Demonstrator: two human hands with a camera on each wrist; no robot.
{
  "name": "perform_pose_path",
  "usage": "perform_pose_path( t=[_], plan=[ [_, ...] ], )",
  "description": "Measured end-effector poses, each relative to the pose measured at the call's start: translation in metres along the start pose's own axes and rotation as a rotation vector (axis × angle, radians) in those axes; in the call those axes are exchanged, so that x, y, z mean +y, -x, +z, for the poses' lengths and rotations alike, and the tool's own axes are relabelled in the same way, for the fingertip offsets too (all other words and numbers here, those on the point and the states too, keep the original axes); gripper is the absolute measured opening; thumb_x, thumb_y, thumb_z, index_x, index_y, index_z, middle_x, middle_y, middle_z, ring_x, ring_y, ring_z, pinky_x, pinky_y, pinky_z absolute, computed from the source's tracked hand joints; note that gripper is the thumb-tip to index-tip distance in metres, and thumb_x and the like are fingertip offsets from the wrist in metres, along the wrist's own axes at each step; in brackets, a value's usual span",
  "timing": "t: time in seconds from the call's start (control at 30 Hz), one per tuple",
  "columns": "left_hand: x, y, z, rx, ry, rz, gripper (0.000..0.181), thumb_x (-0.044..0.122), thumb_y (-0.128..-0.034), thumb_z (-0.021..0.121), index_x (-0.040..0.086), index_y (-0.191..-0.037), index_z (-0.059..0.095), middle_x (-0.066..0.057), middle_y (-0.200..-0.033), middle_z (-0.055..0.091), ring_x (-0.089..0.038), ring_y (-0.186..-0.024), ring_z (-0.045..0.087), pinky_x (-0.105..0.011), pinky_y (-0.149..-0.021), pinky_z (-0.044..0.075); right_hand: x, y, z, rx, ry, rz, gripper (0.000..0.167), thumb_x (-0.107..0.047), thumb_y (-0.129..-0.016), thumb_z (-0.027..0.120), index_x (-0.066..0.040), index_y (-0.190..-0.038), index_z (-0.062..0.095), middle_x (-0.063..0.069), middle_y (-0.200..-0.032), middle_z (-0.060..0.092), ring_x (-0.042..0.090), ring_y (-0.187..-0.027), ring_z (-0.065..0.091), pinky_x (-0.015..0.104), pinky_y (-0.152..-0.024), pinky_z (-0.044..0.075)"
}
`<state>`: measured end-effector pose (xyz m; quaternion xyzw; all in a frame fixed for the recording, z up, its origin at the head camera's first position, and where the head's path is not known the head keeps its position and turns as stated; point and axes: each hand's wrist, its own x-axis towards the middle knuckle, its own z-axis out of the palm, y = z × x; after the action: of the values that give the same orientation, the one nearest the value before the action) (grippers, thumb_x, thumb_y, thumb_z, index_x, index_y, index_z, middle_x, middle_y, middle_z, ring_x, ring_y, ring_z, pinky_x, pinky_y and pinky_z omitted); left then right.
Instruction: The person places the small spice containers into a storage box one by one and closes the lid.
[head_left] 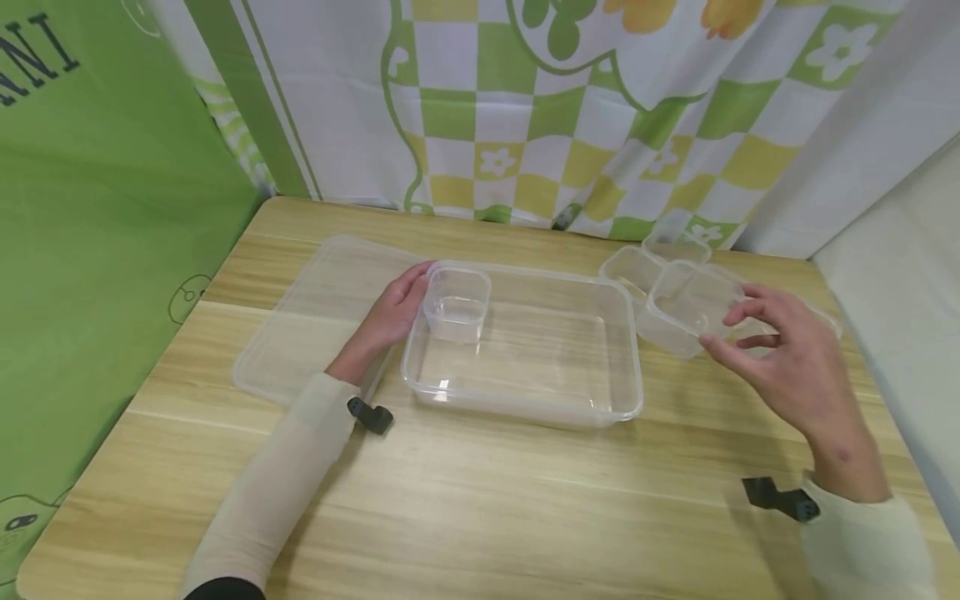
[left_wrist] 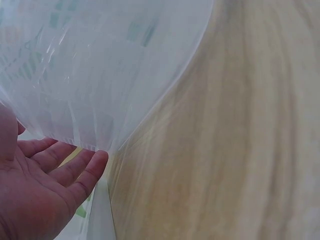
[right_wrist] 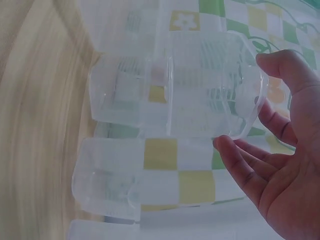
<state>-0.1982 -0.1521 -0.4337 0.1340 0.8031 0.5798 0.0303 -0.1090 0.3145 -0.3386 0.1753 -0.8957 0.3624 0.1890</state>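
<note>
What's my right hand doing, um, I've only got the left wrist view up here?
Observer: The right hand holds a cup.
Operator: Okay, and is anything inside the box?
Observer: Yes, another cup stands in the far left corner of the box.
Operator: Where's the lid, then?
Observer: The lid lies flat on the table, left of the box.
</note>
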Motion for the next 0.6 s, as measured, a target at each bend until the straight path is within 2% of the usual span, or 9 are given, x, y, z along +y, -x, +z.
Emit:
perform_pose_path(
  t=[0.17,0.37,0.6],
  plan=[
    [0.000,0.000,0.000,0.000,-0.009,-0.008,0.047,0.025,-0.1142,0.034,0.002,-0.154,0.044,-0.021,-0.148,0.052,-0.037,-0.138,0.047,-0.051,-0.116,0.034,-0.005,-0.002,-0.001,-0.002,0.010,-0.010,0.032,0.014,-0.072,0.086,0.001,-0.091,0.062,0.025,-0.138,0.057,-0.004,-0.118,0.051,0.004,-0.070,0.048],
    [0.000,0.000,0.001,-0.001,0.005,-0.002,0.046,0.023,-0.1143,0.034,0.001,-0.153,0.044,-0.022,-0.147,0.053,-0.037,-0.136,0.048,-0.048,-0.116,0.036,-0.011,-0.003,0.001,0.001,-0.015,-0.025,0.035,0.019,-0.069,0.085,0.003,-0.091,0.063,0.025,-0.137,0.058,-0.006,-0.116,0.052,0.004,-0.070,0.049],
    [0.002,0.001,0.000,0.011,0.018,0.007,0.046,0.021,-0.1136,0.035,-0.003,-0.152,0.044,-0.025,-0.145,0.053,-0.040,-0.135,0.049,-0.049,-0.116,0.035,-0.020,-0.005,0.011,-0.011,-0.027,-0.067,0.037,0.019,-0.066,0.087,0.001,-0.089,0.064,0.025,-0.137,0.059,0.000,-0.128,0.050,0.005,-0.071,0.049]
  ],
)
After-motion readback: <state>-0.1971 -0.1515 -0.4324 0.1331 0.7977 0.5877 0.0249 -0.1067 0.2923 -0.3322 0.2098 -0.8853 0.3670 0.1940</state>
